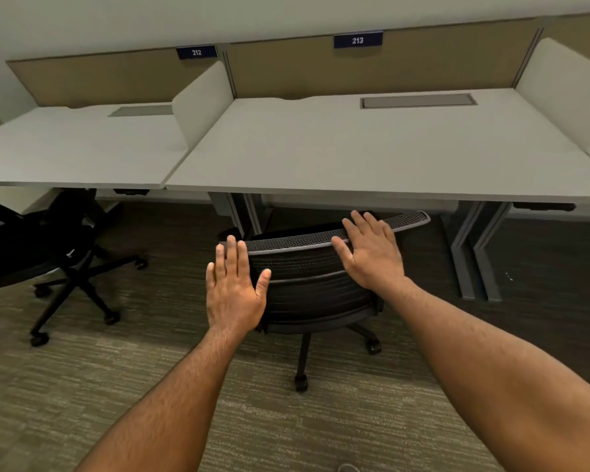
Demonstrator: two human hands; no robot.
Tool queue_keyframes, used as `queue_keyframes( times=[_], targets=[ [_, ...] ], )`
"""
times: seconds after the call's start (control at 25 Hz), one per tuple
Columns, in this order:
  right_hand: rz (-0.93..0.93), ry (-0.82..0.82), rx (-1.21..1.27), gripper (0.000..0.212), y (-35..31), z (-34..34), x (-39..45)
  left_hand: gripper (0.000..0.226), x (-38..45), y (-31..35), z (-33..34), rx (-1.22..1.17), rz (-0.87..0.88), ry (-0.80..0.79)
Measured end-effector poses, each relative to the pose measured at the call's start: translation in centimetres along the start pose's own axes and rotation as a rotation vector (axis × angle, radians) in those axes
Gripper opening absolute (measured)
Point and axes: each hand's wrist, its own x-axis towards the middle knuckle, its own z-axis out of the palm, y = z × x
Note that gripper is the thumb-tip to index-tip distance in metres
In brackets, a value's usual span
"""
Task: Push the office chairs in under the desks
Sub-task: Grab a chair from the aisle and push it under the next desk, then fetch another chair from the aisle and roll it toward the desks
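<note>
A mesh chair is pressed by the flat, ungripping left hand and right hand; uneven pressure could swivel it into the desk leg.

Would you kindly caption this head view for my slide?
Both open hands, left hand and right hand, on the mesh chair back at desk 213.

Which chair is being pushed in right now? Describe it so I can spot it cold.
Find the desk labelled 213, the wider white one right of centre. In front of its edge stands a black mesh-backed chair, its back facing the camera. Unlike the other chair at far left by desk 212, this one has both hands on it: left hand, right hand.
</note>
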Motion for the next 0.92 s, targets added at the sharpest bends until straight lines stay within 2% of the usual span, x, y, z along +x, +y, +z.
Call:
queue_keyframes(
  times=[0.2, 0.32, 0.64, 0.92],
  targets=[
    [-0.036, -0.081, 0.048, 0.074, -3.6, 0.7, -6.7, 0.075, -4.1, -0.9, 0.0, 0.013, 0.053, -0.207],
    [0.017, -0.131, 0.065, 0.073, -4.2, 1.3, -12.4, 0.075, -7.1, -1.0, 0.0, 0.013, 0.131, -0.313],
    [0.373, -0.171, 0.063, 0.073, -2.0, 1.2, -31.2, 0.076, -17.4, 3.5, 0.7, -0.052, 0.446, -0.454],
    [0.768, -0.098, 0.076, 0.072, 2.7, -2.6, -48.9, 0.078, -27.6, 14.5, 1.5, -0.051, 0.819, -0.557]
  ],
)
